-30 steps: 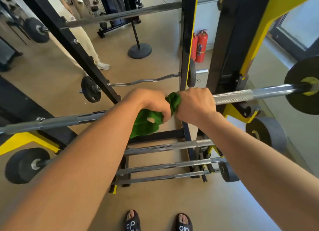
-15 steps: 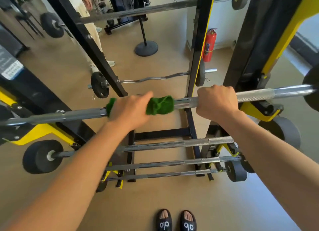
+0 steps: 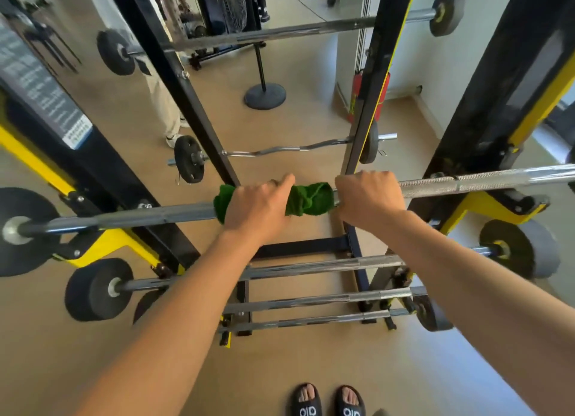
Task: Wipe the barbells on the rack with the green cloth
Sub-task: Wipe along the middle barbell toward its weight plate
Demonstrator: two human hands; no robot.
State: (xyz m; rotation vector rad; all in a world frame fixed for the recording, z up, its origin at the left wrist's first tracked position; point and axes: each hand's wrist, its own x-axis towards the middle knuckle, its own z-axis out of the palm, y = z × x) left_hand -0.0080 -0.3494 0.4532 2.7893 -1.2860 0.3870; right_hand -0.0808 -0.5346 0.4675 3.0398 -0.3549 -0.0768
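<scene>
The left hand [image 3: 259, 205] grips the green cloth [image 3: 306, 198] wrapped around the barbell [image 3: 149, 215] on the rack [image 3: 460, 204], probably to rub all round the shaft, while just to its right the right hand [image 3: 368, 195] clasps the bare bar, likely steadying it.

Two bare forearms are showing from the lower corners, with no sleeves, watch, bands or gloves appearing on them, ending in the bare left hand [image 3: 259, 205] and the bare right hand [image 3: 370, 198], no rings that can be made out. At the bottom edge the person is wearing a pair of black open-toe rubber slide sandals [image 3: 328, 400], each strap carrying a white rounded logo print, and bare toes are poking out the front. Nothing else of the clothing is coming into view.
</scene>
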